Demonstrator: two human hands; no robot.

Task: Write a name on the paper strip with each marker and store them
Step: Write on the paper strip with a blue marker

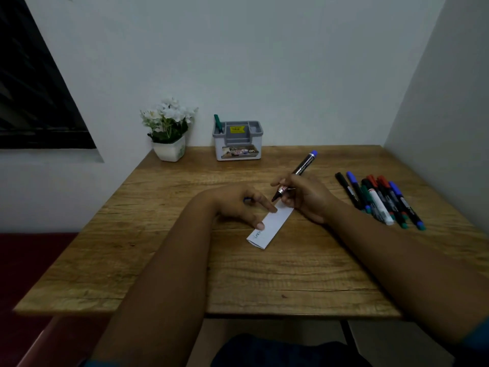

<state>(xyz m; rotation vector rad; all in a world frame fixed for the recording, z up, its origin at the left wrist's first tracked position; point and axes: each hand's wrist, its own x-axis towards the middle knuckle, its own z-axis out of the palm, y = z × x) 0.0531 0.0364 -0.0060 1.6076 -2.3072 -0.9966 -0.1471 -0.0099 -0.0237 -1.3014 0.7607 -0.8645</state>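
While the left hand (244, 205) pins the paper strip (272, 225) flat on the table (291, 274) with straight fingers, a small blue piece, perhaps a cap, tucked behind them, the right hand (304, 197) grips a blue-ended marker (296, 176) with its tip at the strip's far end, just beyond the left fingertips. One name already shows at the near end, so the second writing seems about to begin. Next comes steady strokes, then capping and carrying the marker to the organizer (237, 140) far ahead of the left hand, where a green marker (218, 123) stands. Other markers (381, 200) wait right of the right hand.
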